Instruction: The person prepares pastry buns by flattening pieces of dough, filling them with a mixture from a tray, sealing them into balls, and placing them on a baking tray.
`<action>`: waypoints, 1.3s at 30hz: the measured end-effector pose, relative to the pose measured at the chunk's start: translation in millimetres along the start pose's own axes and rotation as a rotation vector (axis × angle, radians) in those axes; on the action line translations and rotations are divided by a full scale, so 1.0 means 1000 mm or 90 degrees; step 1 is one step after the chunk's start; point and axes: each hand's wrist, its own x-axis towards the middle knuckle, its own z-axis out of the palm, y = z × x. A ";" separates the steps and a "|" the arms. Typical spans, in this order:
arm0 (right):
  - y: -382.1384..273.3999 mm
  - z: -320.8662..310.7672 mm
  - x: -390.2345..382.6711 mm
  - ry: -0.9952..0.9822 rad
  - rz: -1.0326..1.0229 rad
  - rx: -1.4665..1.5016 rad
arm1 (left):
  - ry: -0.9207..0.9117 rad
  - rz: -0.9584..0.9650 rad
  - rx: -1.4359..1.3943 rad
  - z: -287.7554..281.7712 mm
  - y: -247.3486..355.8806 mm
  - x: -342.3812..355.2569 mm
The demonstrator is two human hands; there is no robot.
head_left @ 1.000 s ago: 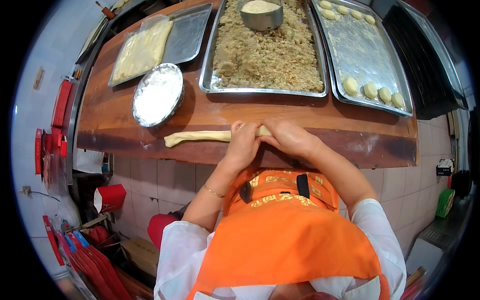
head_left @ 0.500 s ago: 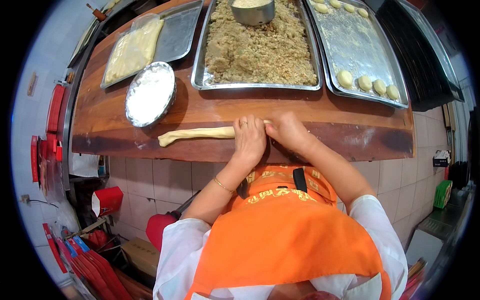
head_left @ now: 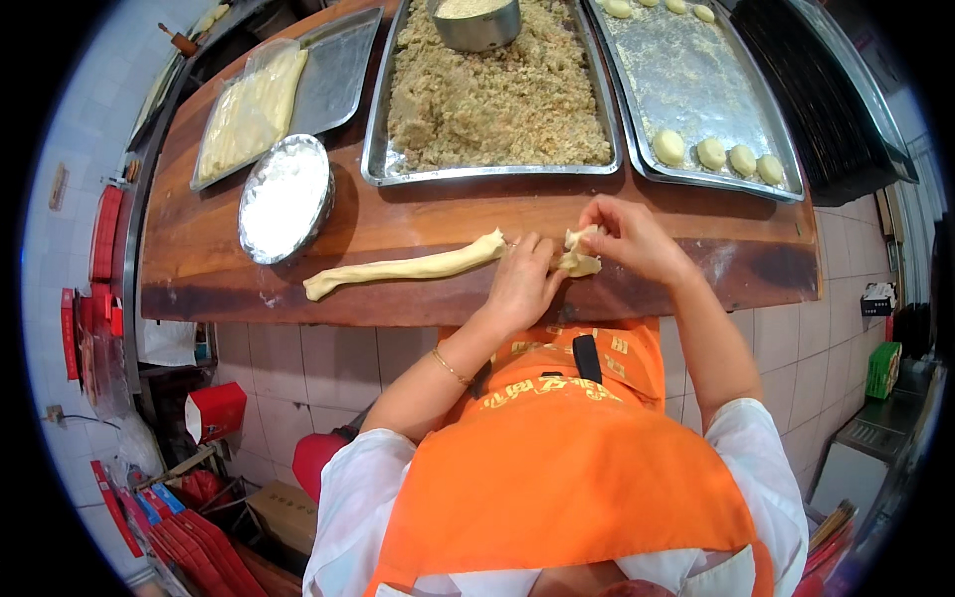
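Note:
A rope of pale dough (head_left: 403,269) lies along the front of the wooden table, its torn right end uncovered. Just right of that end my left hand (head_left: 525,284) rests on the wood, fingers slightly bent and a little apart, gripping nothing visible. My right hand (head_left: 637,239) pinches a torn dough piece (head_left: 587,239) between thumb and fingers, a little farther right. A second small dough lump (head_left: 579,265) sits between the two hands, close to the left one; whether it is joined to the pinched piece is unclear.
A bowl of white flour (head_left: 286,199) stands at the left. Behind are a tray of crumbly filling (head_left: 492,177) holding a metal pot (head_left: 477,28), and a tray with dough balls (head_left: 686,95). Dough sheets under plastic (head_left: 249,114) lie far left. Black trays (head_left: 826,109) are stacked right.
My right hand has moved right, away from the left, with a torn dough piece in it. The rope's right end has come out from under my left hand. The view has shifted slightly.

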 end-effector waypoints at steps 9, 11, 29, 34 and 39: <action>0.005 0.015 0.004 -0.040 -0.080 -0.134 | 0.010 0.012 -0.155 -0.014 -0.013 0.017; 0.015 0.021 0.015 -0.077 -0.044 -0.172 | 0.043 -0.006 -0.159 -0.007 -0.016 0.022; 0.059 -0.020 -0.036 0.282 -0.029 0.238 | -0.007 0.114 0.280 0.049 0.028 0.066; 0.056 -0.040 -0.025 0.366 -0.073 0.296 | -0.065 0.107 0.298 0.052 0.026 0.090; 0.045 -0.047 -0.037 0.369 -0.089 0.277 | -0.043 0.225 0.245 0.049 0.024 0.093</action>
